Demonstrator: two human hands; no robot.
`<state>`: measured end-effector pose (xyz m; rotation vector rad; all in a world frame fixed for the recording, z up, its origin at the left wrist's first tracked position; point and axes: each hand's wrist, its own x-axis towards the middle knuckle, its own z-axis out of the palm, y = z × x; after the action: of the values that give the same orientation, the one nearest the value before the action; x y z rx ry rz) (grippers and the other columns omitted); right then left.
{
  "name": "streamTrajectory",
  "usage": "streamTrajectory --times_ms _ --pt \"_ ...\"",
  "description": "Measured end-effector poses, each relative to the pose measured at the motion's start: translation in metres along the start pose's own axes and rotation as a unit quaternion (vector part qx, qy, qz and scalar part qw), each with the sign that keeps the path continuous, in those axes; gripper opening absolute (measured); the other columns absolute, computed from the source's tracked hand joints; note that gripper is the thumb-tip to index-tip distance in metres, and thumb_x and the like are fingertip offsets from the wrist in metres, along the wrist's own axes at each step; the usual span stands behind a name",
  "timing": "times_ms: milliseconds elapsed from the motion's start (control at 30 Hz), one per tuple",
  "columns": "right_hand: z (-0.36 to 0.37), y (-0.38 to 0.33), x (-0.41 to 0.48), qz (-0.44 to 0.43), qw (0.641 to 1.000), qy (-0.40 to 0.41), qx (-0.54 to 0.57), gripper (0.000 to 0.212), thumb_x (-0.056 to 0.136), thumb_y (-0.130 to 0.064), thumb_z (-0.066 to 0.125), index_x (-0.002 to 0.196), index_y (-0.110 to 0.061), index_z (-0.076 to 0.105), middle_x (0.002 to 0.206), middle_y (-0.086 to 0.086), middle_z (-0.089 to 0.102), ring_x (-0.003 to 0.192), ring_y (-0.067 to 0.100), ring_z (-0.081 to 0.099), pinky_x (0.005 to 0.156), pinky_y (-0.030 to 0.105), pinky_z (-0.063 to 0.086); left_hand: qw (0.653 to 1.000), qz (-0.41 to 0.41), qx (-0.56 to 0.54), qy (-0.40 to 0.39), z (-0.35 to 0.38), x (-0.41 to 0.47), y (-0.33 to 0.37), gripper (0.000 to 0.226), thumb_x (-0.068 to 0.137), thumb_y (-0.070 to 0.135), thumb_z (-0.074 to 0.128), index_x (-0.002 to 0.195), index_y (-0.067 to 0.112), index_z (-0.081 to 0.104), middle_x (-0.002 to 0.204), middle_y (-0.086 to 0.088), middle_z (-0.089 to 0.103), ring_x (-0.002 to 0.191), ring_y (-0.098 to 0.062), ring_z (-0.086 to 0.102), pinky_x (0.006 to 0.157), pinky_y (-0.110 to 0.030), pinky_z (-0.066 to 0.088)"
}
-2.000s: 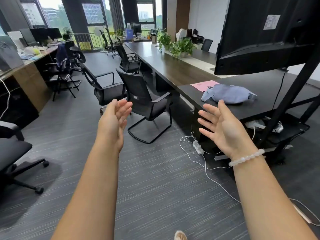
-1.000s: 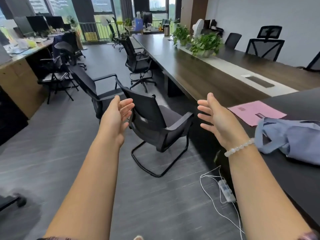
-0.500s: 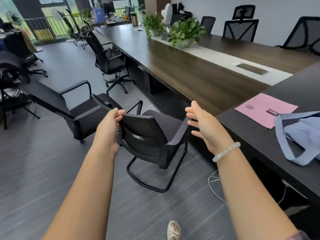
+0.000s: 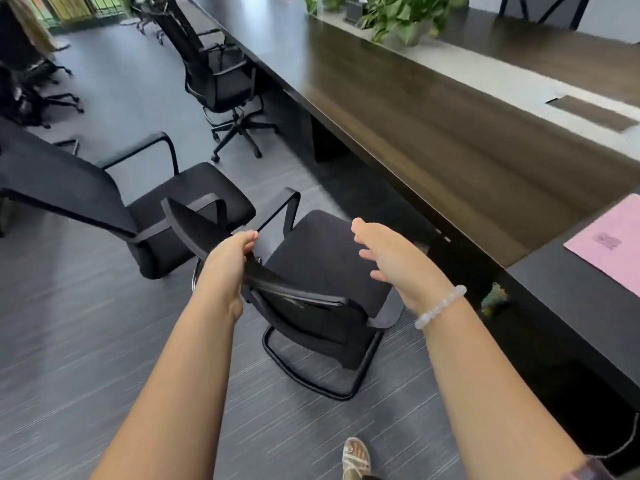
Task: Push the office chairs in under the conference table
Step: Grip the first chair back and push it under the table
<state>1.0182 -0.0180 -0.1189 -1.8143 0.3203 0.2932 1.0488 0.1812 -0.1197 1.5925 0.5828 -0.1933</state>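
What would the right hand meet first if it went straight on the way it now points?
Most likely the nearest chair: the open right hand hovers over its seat, pointing forward and left, so the seat or the far armrest comes first. Depth is unclear.

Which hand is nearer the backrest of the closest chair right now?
Left. The left hand grips the top edge of the backrest. The right hand is open over the seat, apart from the backrest.

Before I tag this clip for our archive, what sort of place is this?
Probably an office meeting room: a long conference table, black office chairs beside it, and potted plants along its middle.
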Motion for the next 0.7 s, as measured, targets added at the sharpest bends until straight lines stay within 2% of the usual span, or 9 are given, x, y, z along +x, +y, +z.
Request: streamTrajectory --times_ms 133,200,267,333,400,467,533,633,700 --pt "0.015 -0.004 0.028 0.019 0.999 -0.036 -0.008 0.034 0.095 -0.055 0.039 0.121 -0.035 0.048 0.125 -0.015 0.052 0.120 0.013 0.051 0.101 0.040 0.043 0.999 -0.030 0.010 0.007 -0.001 0.036 0.003 0.034 0.090 0.033 0.052 0.119 0.018 0.062 0.117 0.007 0.057 0.101 -0.011 0.045 0.087 -0.032 0.021" --pt "0.025 -0.005 0.039 0.038 0.997 -0.058 -0.020 0.027 0.094 -0.057 0.039 0.111 -0.038 0.048 0.123 -0.009 0.053 0.120 0.016 0.051 0.096 0.040 0.046 0.999 -0.020 0.033 -0.004 -0.008 0.051 0.003 0.022 0.091 0.032 0.052 0.107 0.021 0.062 0.103 0.009 0.057 0.091 -0.008 0.048 0.081 -0.028 0.028" --pt "0.036 -0.005 0.045 0.063 0.994 -0.081 -0.029 0.033 0.092 -0.060 0.039 0.117 -0.039 0.045 0.120 -0.016 0.049 0.119 0.013 0.050 0.097 0.043 0.047 0.998 0.019 0.067 -0.005 -0.017 0.063 0.003 0.006 0.091 0.028 0.051 0.091 0.026 0.057 0.086 0.013 0.052 0.075 -0.001 0.045 0.068 -0.026 0.033" --pt "0.050 -0.004 0.049 0.082 0.991 -0.095 -0.045 0.051 0.091 -0.062 0.040 0.134 -0.035 0.040 0.130 -0.020 0.043 0.121 0.010 0.047 0.095 0.040 0.046 0.992 0.070 0.107 0.011 -0.033 0.081 0.002 0.013 0.088 0.029 0.054 0.099 0.028 0.060 0.095 0.014 0.056 0.086 -0.003 0.050 0.074 -0.027 0.039" --pt "0.062 -0.004 0.050 0.088 0.990 -0.091 -0.069 0.061 0.090 -0.061 0.043 0.143 -0.035 0.032 0.145 -0.015 0.037 0.120 0.010 0.046 0.096 0.036 0.041 0.971 0.122 0.200 0.045 -0.051 0.102 0.001 0.031 0.079 0.035 0.058 0.110 0.031 0.061 0.114 0.007 0.060 0.107 -0.015 0.053 0.089 -0.037 0.045" --pt "0.072 -0.004 0.047 0.082 0.988 -0.080 -0.102 0.067 0.088 -0.060 0.050 0.146 -0.035 0.028 0.151 -0.011 0.032 0.119 0.013 0.046 0.098 0.031 0.036 0.921 0.183 0.344 0.020 -0.067 0.123 0.002 0.046 0.076 0.040 0.059 0.121 0.029 0.059 0.130 0.001 0.056 0.121 -0.024 0.049 0.102 -0.045 0.040" --pt "0.085 -0.003 0.044 0.076 0.985 -0.061 -0.146 0.075 0.083 -0.057 0.059 0.146 -0.034 0.027 0.153 -0.007 0.029 0.130 0.016 0.042 0.095 0.029 0.035 0.857 0.223 0.455 -0.097 -0.082 0.139 0.005 0.054 0.079 0.047 0.062 0.128 0.028 0.053 0.139 0.003 0.049 0.131 -0.022 0.041 0.113 -0.052 0.023" --pt "0.096 0.001 0.037 0.078 0.972 -0.044 -0.216 0.082 0.075 -0.055 0.071 0.144 -0.036 0.031 0.151 -0.007 0.031 0.134 0.015 0.038 0.092 0.028 0.037 0.736 0.260 0.573 -0.250 -0.096 0.146 0.005 0.058 0.075 0.060 0.063 0.127 0.037 0.052 0.134 0.010 0.048 0.137 -0.015 0.029 0.111 -0.061 -0.009" --pt "0.106 0.003 0.033 0.099 0.961 -0.069 -0.251 0.083 0.071 -0.051 0.076 0.141 -0.037 0.035 0.149 -0.008 0.035 0.134 0.014 0.039 0.100 0.030 0.038 0.669 0.311 0.610 -0.291 -0.103 0.155 0.003 0.057 0.073 0.061 0.064 0.125 0.040 0.054 0.133 0.016 0.049 0.138 -0.011 0.024 0.110 -0.060 -0.014"
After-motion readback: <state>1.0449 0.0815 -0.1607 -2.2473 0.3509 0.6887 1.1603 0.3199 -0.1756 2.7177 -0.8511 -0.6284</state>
